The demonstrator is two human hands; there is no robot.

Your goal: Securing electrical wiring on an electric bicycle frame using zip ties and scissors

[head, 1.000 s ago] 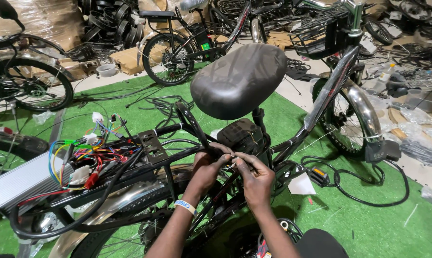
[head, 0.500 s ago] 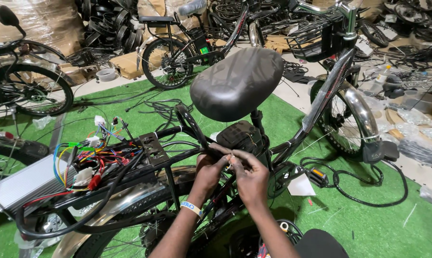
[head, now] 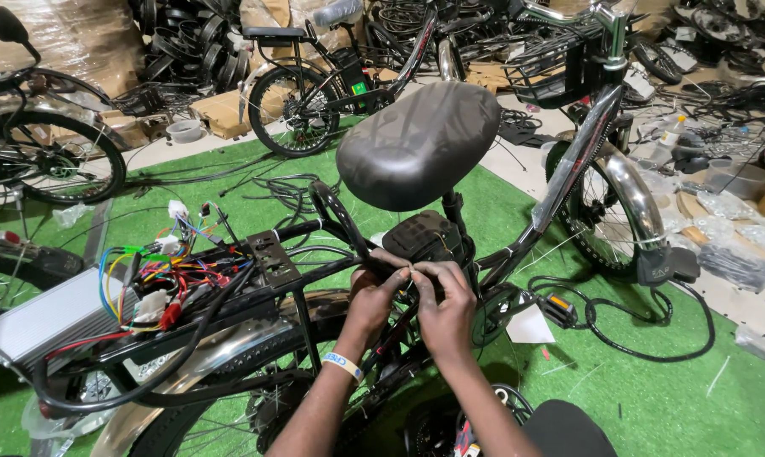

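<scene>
Plastic-wrapped brown bundles (head: 86, 38) stood at the far left, flat cardboard boxes (head: 230, 110) lay near a parked bicycle (head: 348, 80), and a small green sticker (head: 359, 88) marked that bicycle's frame. A white paper tag (head: 530, 326) lay on the green mat (head: 653, 389) by the pedal (head: 560, 306). Below the black saddle (head: 416, 144), the left hand (head: 370, 300), with a pale wristband (head: 342, 366), and the right hand (head: 446, 305) met fingertip to fingertip, each grip pinched shut on a thin wire (head: 410, 272) beside the black box (head: 420, 237) on the frame. Coloured wires (head: 158, 271) spread over the rear rack (head: 268, 258), well apart from both hands
</scene>
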